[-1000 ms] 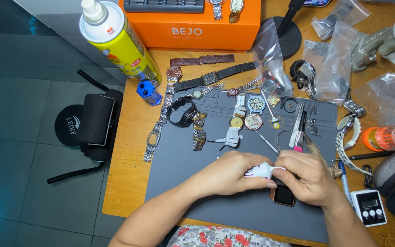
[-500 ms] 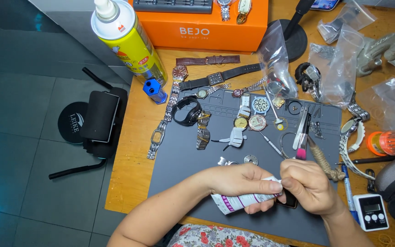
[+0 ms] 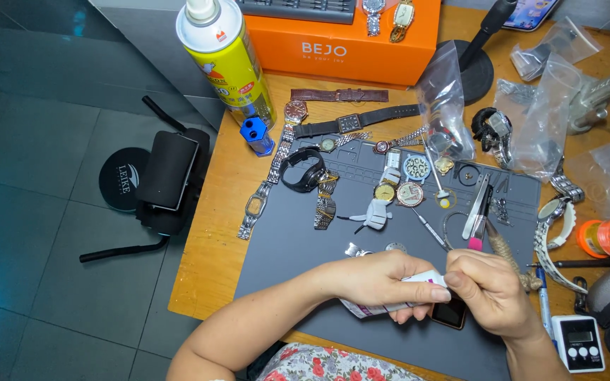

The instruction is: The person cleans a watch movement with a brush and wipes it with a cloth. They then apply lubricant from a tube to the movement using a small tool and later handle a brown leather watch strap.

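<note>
White tube [image 3: 390, 300] gripped in left hand [image 3: 375, 282]; right hand [image 3: 492, 293] fingers pinching its cap.

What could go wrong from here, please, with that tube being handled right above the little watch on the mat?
The left hand grips the white tube while the right hand pinches its tip, just above the small dark watch; a hard squeeze might spill onto it. Loose dials and tweezers lie near and could get knocked.

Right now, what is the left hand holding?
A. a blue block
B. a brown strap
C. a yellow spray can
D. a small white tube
D: the left hand wraps around a small white tube, while the right hand pinches its tip.
</note>
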